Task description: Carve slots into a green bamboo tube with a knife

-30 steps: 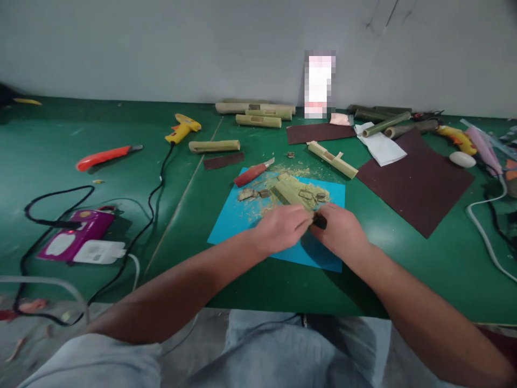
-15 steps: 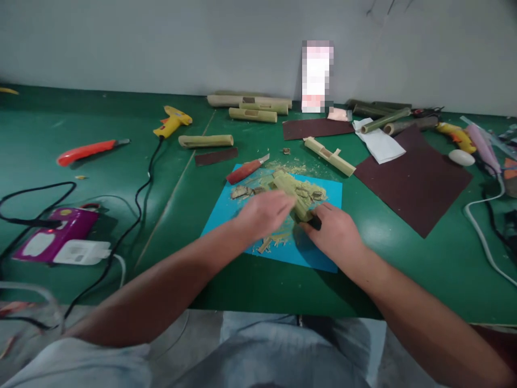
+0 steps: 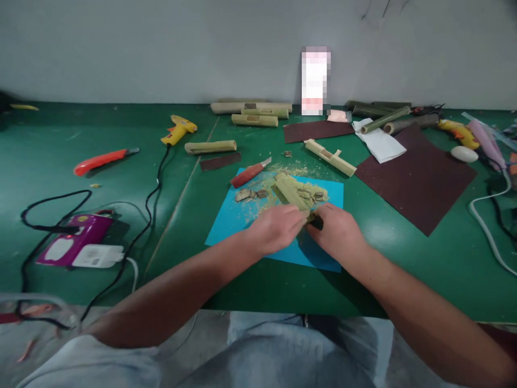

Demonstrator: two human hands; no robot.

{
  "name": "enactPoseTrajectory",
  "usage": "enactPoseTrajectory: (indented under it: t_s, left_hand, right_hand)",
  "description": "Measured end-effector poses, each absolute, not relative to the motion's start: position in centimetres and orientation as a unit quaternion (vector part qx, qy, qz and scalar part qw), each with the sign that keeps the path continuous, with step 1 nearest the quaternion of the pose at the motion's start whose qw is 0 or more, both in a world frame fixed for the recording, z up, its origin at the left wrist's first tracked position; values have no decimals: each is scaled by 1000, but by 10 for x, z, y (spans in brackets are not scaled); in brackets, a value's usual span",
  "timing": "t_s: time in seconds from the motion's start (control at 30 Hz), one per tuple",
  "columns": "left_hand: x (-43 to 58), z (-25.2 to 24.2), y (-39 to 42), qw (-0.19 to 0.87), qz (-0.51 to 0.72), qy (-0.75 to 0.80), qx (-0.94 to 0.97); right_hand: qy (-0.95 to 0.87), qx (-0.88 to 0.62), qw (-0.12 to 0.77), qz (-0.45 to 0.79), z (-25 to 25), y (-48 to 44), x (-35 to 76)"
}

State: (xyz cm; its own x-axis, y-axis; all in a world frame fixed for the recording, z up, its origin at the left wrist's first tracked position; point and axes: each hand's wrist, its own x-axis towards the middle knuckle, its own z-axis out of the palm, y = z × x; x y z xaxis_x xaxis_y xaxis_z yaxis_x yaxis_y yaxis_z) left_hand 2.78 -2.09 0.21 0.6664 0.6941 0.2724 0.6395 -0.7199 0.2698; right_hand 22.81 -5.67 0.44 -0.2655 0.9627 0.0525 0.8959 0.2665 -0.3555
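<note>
A green bamboo piece [image 3: 291, 193] lies on a blue sheet [image 3: 323, 257] amid shavings and small cut bits [image 3: 249, 194]. My left hand [image 3: 274, 228] is closed around the near end of the bamboo piece. Right beside it, my right hand [image 3: 338, 233] is closed on a small dark tool [image 3: 318, 221] whose tip meets the bamboo's near end. A red-handled carving knife [image 3: 249, 173] rests on the sheet's far left corner.
Several bamboo sections [image 3: 250, 112] lie at the back. Dark sandpaper sheets [image 3: 418, 179] sit to the right, a yellow glue gun [image 3: 179, 129] and an orange utility knife [image 3: 103, 160] to the left. A purple device [image 3: 76, 239] with black cords [image 3: 150, 199] is at the near left.
My left hand reached forward over the bamboo half a second ago, then drew back to grip its near end beside my right hand. The right hand has hardly moved.
</note>
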Motion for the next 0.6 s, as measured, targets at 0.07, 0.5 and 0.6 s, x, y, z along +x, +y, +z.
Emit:
enactPoseTrajectory:
  t_s: [0.07, 0.5, 0.6]
  left_hand:
    - [26, 2, -21, 84, 184, 365, 909]
    - [24, -2, -15, 68, 246, 419, 872]
    - [24, -1, -16, 103, 208, 384, 894]
  right_hand:
    - [-785, -592, 130, 128, 4, -57, 228]
    - [-785, -598, 120, 109, 7, -59, 228]
    - [-789, -594, 114, 110, 7, -59, 228]
